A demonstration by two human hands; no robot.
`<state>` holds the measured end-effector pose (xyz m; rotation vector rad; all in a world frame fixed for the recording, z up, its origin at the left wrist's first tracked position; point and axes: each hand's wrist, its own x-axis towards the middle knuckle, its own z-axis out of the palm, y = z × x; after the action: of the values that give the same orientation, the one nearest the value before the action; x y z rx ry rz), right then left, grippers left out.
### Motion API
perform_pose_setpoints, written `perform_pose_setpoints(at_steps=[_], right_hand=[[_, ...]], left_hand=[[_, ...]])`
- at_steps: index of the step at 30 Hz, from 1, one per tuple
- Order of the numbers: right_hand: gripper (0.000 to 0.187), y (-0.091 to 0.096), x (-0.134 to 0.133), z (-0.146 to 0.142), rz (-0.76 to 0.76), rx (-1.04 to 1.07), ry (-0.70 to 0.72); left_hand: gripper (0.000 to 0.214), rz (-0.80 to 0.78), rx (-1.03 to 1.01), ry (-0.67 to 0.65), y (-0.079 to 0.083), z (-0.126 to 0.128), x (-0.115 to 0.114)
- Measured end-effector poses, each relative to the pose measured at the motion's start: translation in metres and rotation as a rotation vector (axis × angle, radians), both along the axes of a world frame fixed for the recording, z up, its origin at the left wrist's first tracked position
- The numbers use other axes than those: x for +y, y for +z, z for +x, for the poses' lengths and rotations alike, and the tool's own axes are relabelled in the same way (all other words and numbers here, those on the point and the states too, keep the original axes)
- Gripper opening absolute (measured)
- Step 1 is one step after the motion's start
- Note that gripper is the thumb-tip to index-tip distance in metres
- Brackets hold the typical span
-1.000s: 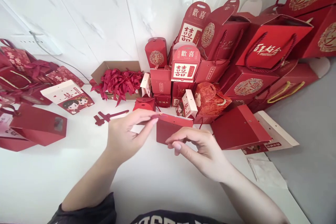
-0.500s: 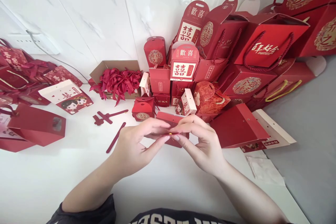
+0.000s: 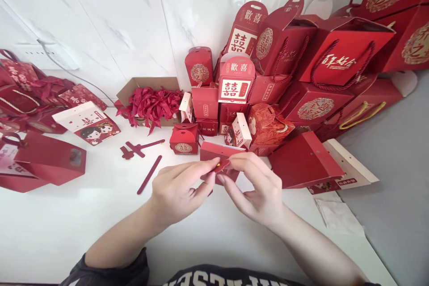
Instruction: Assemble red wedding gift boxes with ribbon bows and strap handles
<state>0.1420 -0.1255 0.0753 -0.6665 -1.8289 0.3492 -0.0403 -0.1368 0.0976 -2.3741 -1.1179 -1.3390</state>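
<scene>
A small dark red strap [image 3: 222, 167] with a gold-coloured fastener is held up between my two hands. My left hand [image 3: 182, 190] pinches it between thumb and fingers near the fastener. The strap's rounded end reaches toward my right hand [image 3: 256, 187], whose bent fingers touch it, with the thumb lower and a little apart. Just behind my fingers stands a red box [image 3: 217, 147], partly hidden by them. To the left a single red strap [image 3: 149, 174] lies on the white table, and a few more straps [image 3: 136, 148] lie crossed beyond it.
A cardboard box [image 3: 134, 82] of red ribbons stands by the tiled wall. Stacked red gift boxes [image 3: 204, 103] fill the back and right. At the left are a white-topped box [image 3: 77, 114] and a red box with a window [image 3: 50, 156]. White paper [image 3: 340, 219] lies at right.
The strap has turned from edge-on to showing more of its face. My right thumb has moved down, away from the fastener, and my left fingers have curled in more.
</scene>
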Motion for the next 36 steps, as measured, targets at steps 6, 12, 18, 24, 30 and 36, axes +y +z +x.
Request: perform_pose_setpoints(at_steps=[6, 12, 18, 24, 30, 36], right_hand=[[0.021, 0.000, 0.005, 0.006, -0.018, -0.033, 0.016], [0.019, 0.010, 0.011, 0.023, 0.040, -0.229, 0.209], [0.013, 0.016, 0.012, 0.029, 0.113, -0.363, 0.361], [0.015, 0.017, 0.012, 0.029, 0.165, -0.384, 0.374], [0.016, 0.013, 0.009, 0.025, 0.236, -0.347, 0.265], [0.016, 0.008, 0.007, 0.021, 0.283, -0.199, 0.250]], left_hand=[[0.039, -0.064, 0.060, -0.119, 0.000, -0.004, 0.000], [0.021, -0.537, -0.098, -0.365, 0.014, -0.017, 0.010], [0.029, -0.993, -0.199, -0.630, 0.013, -0.018, 0.025], [0.013, -1.059, -0.212, -0.723, 0.010, -0.017, 0.027], [0.015, -0.721, -0.267, -0.765, 0.003, -0.016, 0.029], [0.012, -0.373, -0.324, -0.872, 0.000, -0.012, 0.031]])
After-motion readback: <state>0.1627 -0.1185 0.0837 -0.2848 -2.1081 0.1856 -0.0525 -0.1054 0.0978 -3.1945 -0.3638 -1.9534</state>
